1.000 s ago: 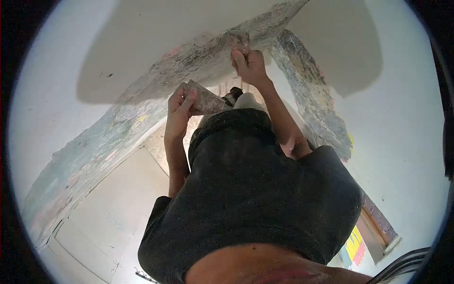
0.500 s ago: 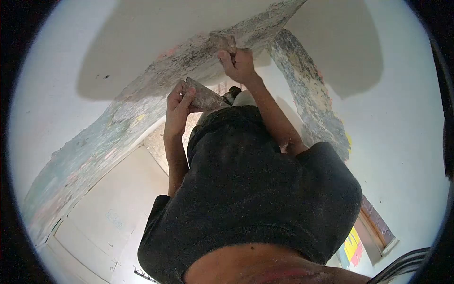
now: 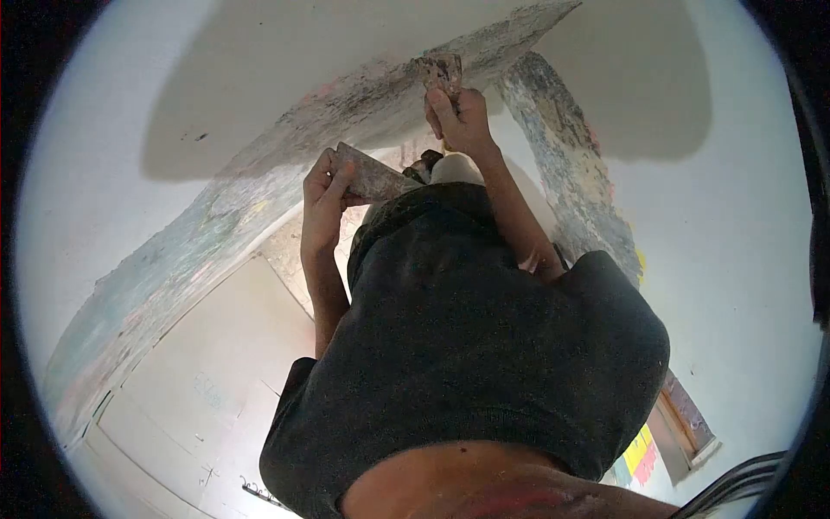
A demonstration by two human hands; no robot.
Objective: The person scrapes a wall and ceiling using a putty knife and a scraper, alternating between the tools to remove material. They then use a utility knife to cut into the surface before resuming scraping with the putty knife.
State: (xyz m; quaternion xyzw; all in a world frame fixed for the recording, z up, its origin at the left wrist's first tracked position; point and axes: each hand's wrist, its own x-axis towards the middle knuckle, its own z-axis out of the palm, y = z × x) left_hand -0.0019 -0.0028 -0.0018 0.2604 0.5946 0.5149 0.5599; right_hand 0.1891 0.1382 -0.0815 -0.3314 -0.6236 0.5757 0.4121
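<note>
At your far left, a rough band (image 3: 203, 216) of grey, pale green and pink climbs across the pale wall (image 3: 95, 199) toward the top centre. Below it, the white panel (image 3: 194, 372) carries a faint bluish scribble (image 3: 207, 391), too pale to read, and some thin dark marks lower down. Your left hand (image 3: 324, 192) has its thumb and fingers clamped on a flat plate (image 3: 372, 173), which tilts down to the right near your waist. The plate is grey-brown, straight-edged and smeared; your fingers hide its left end, and its exact type is hard to tell. Your dark shirt (image 3: 467, 346) covers the middle of the view, and a dark shoe (image 3: 430, 159) shows only partly beyond it. Your right hand (image 3: 467, 121), raised higher, is closed on a scraper (image 3: 444, 71); its handle is mostly hidden in your grip. The mottled brown-grey blade lies over the rough band, though you can't tell whether it touches. Right of that hand, a second rough strip (image 3: 571, 156) slants down, its lower end partly behind your shoulder. At the lower right, black cables (image 3: 735, 484) run out of view.
</note>
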